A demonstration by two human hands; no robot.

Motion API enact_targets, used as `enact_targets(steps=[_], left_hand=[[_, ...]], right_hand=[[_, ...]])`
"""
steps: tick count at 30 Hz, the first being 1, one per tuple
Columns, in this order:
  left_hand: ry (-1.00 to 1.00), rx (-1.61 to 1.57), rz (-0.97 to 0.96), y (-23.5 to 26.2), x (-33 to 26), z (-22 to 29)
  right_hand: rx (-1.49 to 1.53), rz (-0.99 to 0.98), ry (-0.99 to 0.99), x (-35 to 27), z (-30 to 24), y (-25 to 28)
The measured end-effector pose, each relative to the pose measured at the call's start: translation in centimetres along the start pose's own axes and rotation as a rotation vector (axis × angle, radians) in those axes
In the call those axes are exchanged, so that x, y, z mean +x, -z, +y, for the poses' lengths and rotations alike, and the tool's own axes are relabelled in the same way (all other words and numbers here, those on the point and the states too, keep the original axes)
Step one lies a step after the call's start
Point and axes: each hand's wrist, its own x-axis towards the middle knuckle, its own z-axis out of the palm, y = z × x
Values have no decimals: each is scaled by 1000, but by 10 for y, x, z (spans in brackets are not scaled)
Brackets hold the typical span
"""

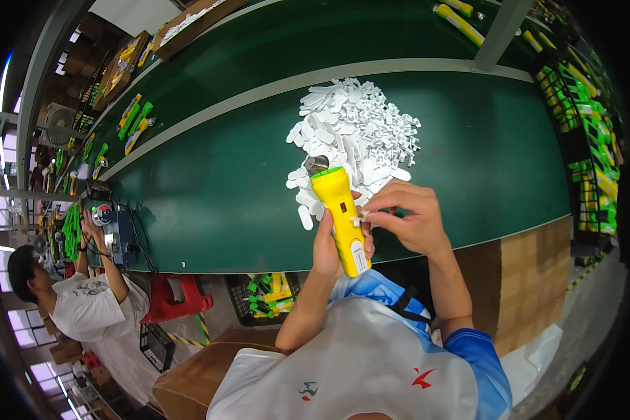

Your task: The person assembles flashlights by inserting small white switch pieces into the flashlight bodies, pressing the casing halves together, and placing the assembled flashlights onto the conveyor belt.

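My left hand [326, 246] is wrapped round a yellow flashlight body [334, 187] with a green ring at its wide upper end. A dark slot shows on its side, and a white label sits low on the barrel. At the flashlight's right side, my right hand [411, 218] pinches a small white plastic piece [359, 218] between thumb and fingertips, close to the barrel. Just beyond, a heap of white plastic parts [350, 126] lies on the green table, long rounded strips on the left and small clips on the right. A shiny reflector cup [316, 164] shows beside the green ring.
Metal racks of yellow-green flashlights [595, 154] stand at the right. A black crate [241, 308] of parts sits below the table edge, near a red stool [175, 297]. At far left a co-worker [84, 301] handles something by a blue machine [124, 234]. A cardboard box [535, 280] stands lower right.
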Motion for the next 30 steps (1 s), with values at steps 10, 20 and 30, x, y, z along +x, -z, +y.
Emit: enact_targets(steps=[10,20,30], left_hand=[[31,116,88,1,7,-9],[49,198,80,9,16,-5],[88,337,77,15,15,4]], right_hand=[[86,-59,2,9,14,-11],[118,-99,-163,14,32,-11],[209,-63,-357,9,41,-17]])
